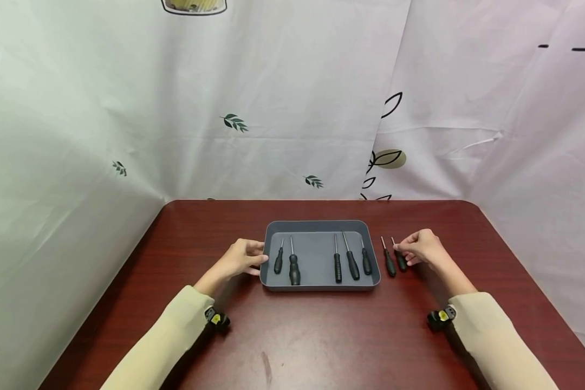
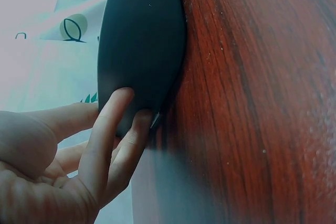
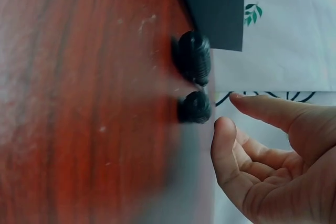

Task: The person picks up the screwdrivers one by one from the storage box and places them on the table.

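Observation:
A grey tray (image 1: 314, 260) on the table holds several black-handled screwdrivers, among them one with a bulbous handle (image 1: 294, 270). My left hand (image 1: 241, 257) holds the tray's left side. In the left wrist view its fingers (image 2: 107, 145) press the outer wall, with another digit partly hidden behind the rim. Two more screwdrivers lie right of the tray: the nearer one (image 1: 389, 262) and the outer one (image 1: 400, 259). My right hand (image 1: 421, 247) is at the outer screwdriver, thumb and forefinger near its upper part. The right wrist view shows a gap between those fingertips (image 3: 224, 127), beside the handle end (image 3: 195, 107).
The reddish-brown wooden table (image 1: 322, 336) extends around the tray. A white printed cloth (image 1: 292, 108) hangs behind its back edge and along the sides. Each wrist carries a small black camera (image 1: 218, 318).

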Tool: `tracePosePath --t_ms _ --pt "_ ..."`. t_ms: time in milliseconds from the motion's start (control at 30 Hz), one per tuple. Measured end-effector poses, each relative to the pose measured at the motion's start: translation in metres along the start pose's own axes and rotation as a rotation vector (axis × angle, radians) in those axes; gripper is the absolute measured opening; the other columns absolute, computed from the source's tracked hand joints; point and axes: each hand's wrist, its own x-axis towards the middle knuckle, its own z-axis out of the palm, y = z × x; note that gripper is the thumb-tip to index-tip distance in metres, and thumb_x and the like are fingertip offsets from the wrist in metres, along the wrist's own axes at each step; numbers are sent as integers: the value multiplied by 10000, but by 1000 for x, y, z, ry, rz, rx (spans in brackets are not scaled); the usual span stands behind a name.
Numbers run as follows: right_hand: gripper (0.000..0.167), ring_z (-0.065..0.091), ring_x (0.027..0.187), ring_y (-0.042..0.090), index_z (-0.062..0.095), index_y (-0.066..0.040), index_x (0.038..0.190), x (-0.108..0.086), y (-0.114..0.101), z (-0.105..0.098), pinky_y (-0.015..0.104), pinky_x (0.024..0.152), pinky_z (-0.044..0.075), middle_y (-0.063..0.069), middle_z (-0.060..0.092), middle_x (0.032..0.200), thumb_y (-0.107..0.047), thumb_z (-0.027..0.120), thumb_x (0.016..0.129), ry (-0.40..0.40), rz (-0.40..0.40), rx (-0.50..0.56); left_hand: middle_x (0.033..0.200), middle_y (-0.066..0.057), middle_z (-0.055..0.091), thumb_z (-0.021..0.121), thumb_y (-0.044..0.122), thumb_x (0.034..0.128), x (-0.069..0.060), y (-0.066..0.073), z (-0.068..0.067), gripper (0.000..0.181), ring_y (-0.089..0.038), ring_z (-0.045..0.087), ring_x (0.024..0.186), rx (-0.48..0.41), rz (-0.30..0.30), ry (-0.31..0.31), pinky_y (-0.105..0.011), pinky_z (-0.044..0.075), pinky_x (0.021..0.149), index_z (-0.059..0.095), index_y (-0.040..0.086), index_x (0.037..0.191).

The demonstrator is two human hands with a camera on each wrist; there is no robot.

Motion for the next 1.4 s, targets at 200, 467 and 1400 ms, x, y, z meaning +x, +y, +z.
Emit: tracePosePath --t_ms 200,467,1400 --pt "238 641 542 154 646 175 992 -2 -9 1 350 560 623 102 683 722 -50 684 927 -5 -42 14 1111 -292 659 651 -29 949 1 0 1 471 -311 717 883 2 1 2 -383 633 655 484 -165 1368" --pt "248 664 578 161 616 220 1050 -3 -25 6 386 600 632 182 708 824 -3 642 945 -28 -75 53 1123 -298 653 641 -31 955 0 0 0 471 -298 717 882 4 8 1 -389 633 658 474 -171 1373" --pt "241 666 566 163 602 218 1041 -3 -51 33 435 636 633 161 683 730 12 666 933 -157 -127 213 1126 -291 648 652 -16 953 1 -3 -1 481 -297 717 873 19 5 15 -381 633 654 474 -169 1373"
